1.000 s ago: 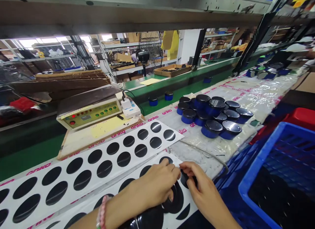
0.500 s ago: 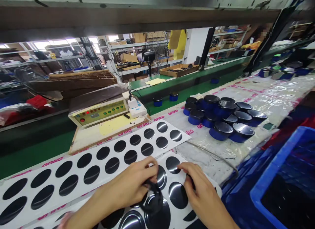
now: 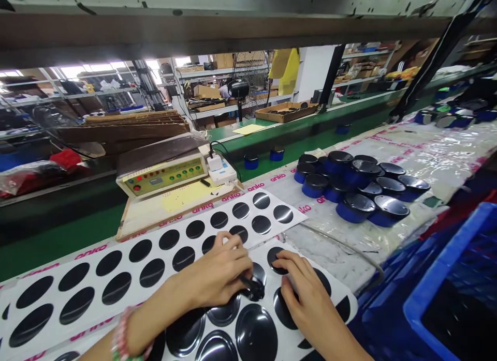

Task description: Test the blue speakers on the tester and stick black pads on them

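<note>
My left hand (image 3: 221, 273), with a beaded bracelet at the wrist, has its fingers closed on a small glossy black piece (image 3: 254, 288). That piece is held just over a white sheet (image 3: 229, 319) bearing black discs of several sizes. To its right, my right hand (image 3: 305, 288) reaches over the same sheet, thumb and fingers apart, its fingertips touching a black disc (image 3: 275, 257) near the sheet's top. A second white sheet (image 3: 155, 226) with two rows of black circles lies behind. The lower part of the front sheet is partly hidden by my forearms.
Black-topped blue cups (image 3: 355, 180) are grouped on the plastic-covered table at right. A control box (image 3: 166, 177) and a white adapter (image 3: 221, 169) stand behind the sheets. Blue crates (image 3: 415, 309) are at right, beyond a metal rod (image 3: 345, 242). A green conveyor (image 3: 303, 138) runs behind.
My left hand has turned palm-down and lifted slightly, bringing the black piece up and right. My right hand's fingers have spread onto the upper disc. The view has shifted a little.
</note>
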The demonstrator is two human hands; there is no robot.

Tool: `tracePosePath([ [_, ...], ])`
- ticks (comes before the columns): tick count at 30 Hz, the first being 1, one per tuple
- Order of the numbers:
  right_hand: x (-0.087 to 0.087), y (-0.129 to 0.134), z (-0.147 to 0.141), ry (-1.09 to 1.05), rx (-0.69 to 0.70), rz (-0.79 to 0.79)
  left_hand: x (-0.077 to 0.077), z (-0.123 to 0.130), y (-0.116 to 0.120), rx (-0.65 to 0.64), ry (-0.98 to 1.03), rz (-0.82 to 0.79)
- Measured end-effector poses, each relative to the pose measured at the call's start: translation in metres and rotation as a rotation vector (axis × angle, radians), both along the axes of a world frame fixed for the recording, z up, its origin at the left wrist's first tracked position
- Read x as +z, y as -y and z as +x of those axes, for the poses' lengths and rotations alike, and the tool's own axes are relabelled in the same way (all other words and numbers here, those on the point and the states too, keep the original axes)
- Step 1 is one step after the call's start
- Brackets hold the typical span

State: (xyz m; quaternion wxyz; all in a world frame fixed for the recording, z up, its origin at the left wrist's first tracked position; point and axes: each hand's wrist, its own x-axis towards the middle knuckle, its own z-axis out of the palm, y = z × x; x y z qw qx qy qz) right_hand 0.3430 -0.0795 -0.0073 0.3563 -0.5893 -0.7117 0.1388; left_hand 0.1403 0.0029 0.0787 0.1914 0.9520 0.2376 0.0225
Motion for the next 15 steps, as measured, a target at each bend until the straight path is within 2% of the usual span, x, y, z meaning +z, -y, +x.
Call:
tracePosePath([
  [3,-0.001,-0.001,-0.002,0.016,0.004,-0.003,0.011,-0.033,0.022,0.153,0.191,-0.097],
  [5,-0.002,-0.002,-0.003,0.035,0.003,0.002,0.014,-0.041,0.037,0.171,0.224,-0.163],
  [7,-0.002,-0.003,-0.004,0.052,0.003,0.018,0.011,-0.034,0.049,0.114,0.128,-0.211],
  [9,-0.003,-0.004,-0.005,0.059,-0.005,0.033,0.004,-0.017,0.056,0.058,-0.016,-0.196],
  [13,-0.004,-0.004,-0.005,0.074,-0.002,0.056,-0.010,0.017,0.047,-0.036,-0.190,-0.005],
  [15,-0.005,-0.003,-0.005,0.085,0.002,0.062,-0.013,0.026,0.040,-0.082,-0.228,0.021],
])
